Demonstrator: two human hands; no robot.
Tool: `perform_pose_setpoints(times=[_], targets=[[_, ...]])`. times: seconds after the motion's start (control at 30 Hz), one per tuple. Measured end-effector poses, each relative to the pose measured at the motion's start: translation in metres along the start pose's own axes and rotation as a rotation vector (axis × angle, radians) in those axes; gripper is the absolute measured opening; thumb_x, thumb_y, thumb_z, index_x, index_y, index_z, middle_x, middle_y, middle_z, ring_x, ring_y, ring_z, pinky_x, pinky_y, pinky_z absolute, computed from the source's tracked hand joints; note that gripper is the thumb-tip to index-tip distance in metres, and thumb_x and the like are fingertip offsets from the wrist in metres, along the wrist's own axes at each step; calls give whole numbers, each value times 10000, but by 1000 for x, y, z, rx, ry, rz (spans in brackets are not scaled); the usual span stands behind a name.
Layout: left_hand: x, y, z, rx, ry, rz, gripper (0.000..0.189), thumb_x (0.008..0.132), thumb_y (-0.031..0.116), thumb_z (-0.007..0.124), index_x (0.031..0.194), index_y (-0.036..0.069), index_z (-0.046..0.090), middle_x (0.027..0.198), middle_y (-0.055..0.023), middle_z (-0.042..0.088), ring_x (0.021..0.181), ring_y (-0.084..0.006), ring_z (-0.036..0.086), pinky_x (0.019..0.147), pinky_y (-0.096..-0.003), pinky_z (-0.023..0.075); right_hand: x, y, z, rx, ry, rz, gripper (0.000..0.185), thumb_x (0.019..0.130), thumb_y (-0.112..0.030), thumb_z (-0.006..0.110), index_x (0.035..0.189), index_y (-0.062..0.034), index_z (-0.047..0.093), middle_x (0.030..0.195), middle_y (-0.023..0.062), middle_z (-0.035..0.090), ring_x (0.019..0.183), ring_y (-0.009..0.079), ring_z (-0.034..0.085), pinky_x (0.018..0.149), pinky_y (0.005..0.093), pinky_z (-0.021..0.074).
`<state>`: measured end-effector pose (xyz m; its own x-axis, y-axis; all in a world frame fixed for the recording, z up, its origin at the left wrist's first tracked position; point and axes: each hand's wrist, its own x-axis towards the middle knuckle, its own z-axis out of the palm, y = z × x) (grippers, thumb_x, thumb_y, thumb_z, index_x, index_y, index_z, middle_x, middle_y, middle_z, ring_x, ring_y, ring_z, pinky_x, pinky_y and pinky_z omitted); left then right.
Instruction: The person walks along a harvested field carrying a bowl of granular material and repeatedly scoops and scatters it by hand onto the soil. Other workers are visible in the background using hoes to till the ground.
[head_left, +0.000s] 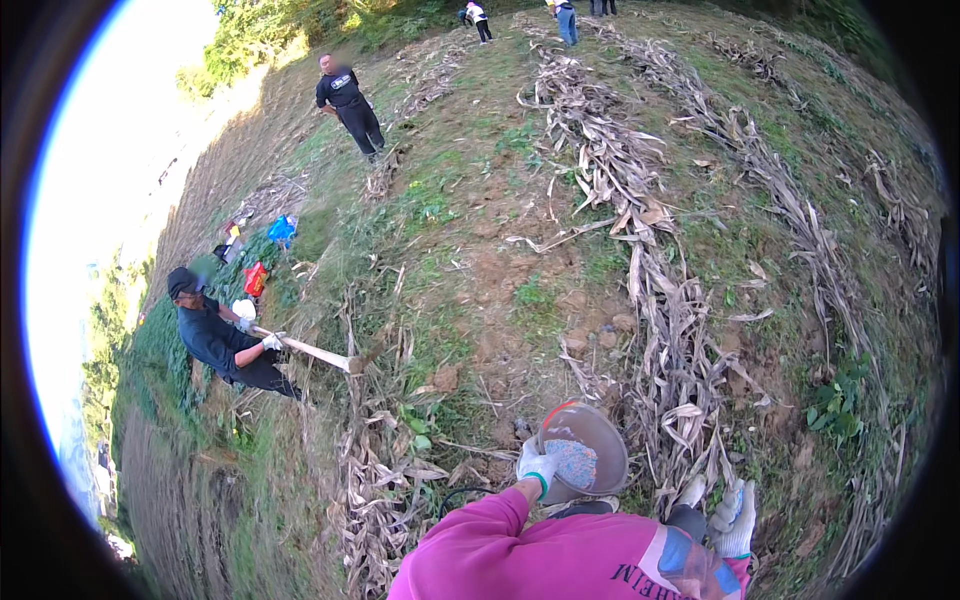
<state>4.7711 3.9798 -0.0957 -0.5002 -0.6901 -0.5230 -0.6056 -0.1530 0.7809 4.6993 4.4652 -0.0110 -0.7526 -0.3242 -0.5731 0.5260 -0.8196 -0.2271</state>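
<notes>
My left hand (536, 466), in a white knit glove with a green cuff, grips the left rim of a brown-grey plastic bucket (611, 448). Inside the bucket, mixed pink and blue granules (574, 461) lie against the lower left side. Part of the far rim is red. My right hand (735, 517), gloved in white with a blue-grey coating, hangs low at my right side, away from the bucket. Its fingers look partly curled; whether anything is inside them is hidden. Dry corn stalks and leaves (675, 360) lie in a row just ahead of it.
At left, a co-worker (225, 334) holds a long-handled hoe (307, 349) over the weeds. Another person (349, 101) stands upslope. Red (256, 279) and blue bags (282, 231) lie behind the hoe. More rows of dry stalks (795, 217) cross the sloping field; further people (566, 22) are uphill.
</notes>
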Motion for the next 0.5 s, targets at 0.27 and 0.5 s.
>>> perform_pose_setpoints(times=[0.27, 0.5], targets=[[22, -39, -24, 243, 162, -107, 613, 893, 268, 842, 1419, 15, 655, 1269, -221, 796, 1179, -338, 772, 1032, -429, 590, 2, 16, 5, 37, 0, 9, 477, 1208, -563, 478, 1144, -188, 766, 713, 0, 640, 433, 93, 389, 346, 260, 281], [21, -55, -44, 426, 304, -257, 662, 807, 430, 922, 1360, 109, 751, 1306, -210, 811, 1263, -404, 765, 1073, -469, 600, -15, 14, 11, -5, 30, -1, 486, 1203, -588, 468, 1164, -183, 732, 721, 2, 639, 448, 98, 396, 357, 264, 290]])
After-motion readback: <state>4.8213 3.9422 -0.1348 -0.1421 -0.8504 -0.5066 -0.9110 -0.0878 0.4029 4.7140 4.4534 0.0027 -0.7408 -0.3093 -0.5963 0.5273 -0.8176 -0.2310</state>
